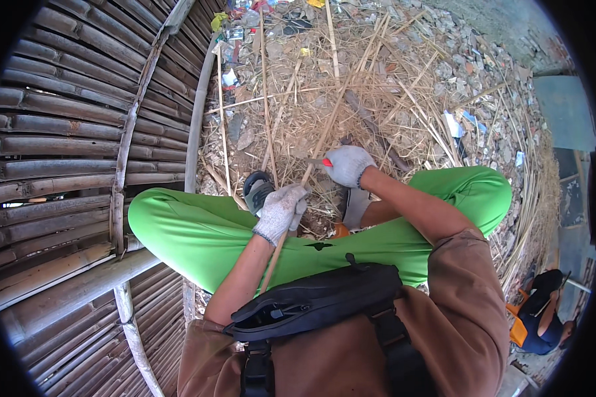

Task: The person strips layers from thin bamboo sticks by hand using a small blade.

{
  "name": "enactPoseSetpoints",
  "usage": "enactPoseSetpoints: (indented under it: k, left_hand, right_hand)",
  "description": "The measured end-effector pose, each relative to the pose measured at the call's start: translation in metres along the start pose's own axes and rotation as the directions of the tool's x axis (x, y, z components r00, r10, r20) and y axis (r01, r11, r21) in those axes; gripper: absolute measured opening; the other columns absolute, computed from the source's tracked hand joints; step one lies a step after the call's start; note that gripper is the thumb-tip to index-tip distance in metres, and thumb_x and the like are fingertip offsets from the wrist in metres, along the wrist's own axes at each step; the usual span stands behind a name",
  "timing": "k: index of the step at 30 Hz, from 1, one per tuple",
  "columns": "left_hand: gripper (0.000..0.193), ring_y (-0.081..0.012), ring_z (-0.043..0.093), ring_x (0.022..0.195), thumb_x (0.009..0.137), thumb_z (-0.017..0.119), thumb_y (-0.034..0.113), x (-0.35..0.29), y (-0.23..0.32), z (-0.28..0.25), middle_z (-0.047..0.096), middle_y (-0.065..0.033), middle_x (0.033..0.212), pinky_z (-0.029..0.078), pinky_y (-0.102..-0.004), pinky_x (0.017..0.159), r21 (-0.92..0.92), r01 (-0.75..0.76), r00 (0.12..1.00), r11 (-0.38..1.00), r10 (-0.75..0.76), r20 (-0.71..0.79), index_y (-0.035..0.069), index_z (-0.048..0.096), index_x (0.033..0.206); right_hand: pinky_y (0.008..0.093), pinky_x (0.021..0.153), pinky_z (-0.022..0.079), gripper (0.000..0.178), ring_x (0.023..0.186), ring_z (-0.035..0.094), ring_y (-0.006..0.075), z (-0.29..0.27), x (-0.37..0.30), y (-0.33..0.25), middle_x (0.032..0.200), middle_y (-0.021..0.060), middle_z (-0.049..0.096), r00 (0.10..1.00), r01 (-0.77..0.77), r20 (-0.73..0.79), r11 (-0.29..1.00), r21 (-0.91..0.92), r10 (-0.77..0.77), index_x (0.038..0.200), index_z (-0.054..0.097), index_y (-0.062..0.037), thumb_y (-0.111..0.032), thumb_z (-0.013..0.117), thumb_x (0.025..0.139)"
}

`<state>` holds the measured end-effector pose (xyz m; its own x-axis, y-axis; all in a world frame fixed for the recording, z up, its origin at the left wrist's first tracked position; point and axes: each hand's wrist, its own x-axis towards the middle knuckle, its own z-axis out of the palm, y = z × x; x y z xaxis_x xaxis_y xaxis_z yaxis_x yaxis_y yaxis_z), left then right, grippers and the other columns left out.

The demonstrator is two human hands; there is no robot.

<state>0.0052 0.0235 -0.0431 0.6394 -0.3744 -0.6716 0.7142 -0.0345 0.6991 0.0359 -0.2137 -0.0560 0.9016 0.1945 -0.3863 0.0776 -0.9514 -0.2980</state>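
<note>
The left hand (283,210) grips a strip (324,137) slanting from the lap (371,258) toward the ground's (245,137) far edge; the right hand (349,165) is closed round a knife (327,162), touching or just beside the strip. Straw (407,99) litters the ground; a bamboo wall (66,122) lines its left edge

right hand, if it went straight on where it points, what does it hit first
Probably the long bamboo strip, apparently held in the left hand: the right hand points leftward with a red-handled knife, which seems to overlap the strip in view, though depth makes actual contact unclear.
</note>
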Motion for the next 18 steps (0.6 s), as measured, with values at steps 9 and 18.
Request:
enactPoseSetpoints:
  k: [9, 18]
  left_hand:
    - [0.027, -0.0093, 0.046, 0.045, 0.103, 0.068, 0.024, 0.003, -0.003, 0.001, 0.059, 0.0008, 0.067, 0.031, -0.0269, 0.04, 0.058, 0.012, 1.0, 0.998, -0.012, -0.013, 0.004, 0.073, 0.12]
    - [0.028, -0.0104, 0.045, 0.043, 0.104, 0.066, 0.025, 0.004, -0.003, -0.005, 0.059, 0.0006, 0.067, 0.031, -0.0276, 0.039, -0.019, 0.033, 0.999, 0.999, -0.033, 0.01, 0.003, 0.072, 0.121]
  right_hand:
    - [0.0529, 0.087, 0.059, 0.033, 0.096, 0.075, 0.041, 0.001, -0.004, -0.017, 0.1, 0.023, 0.077, 0.989, 0.066, 0.13, 0.997, 0.029, -0.07, 0.099, 0.076, -0.0064, -0.034, 0.059, 0.095]
    - [0.0533, 0.086, 0.06, 0.032, 0.096, 0.076, 0.0391, 0.002, 0.003, -0.004, 0.101, 0.0217, 0.078, 0.999, -0.011, 0.034, 1.0, -0.013, 0.011, 0.1, 0.077, -0.0074, -0.034, 0.061, 0.093]
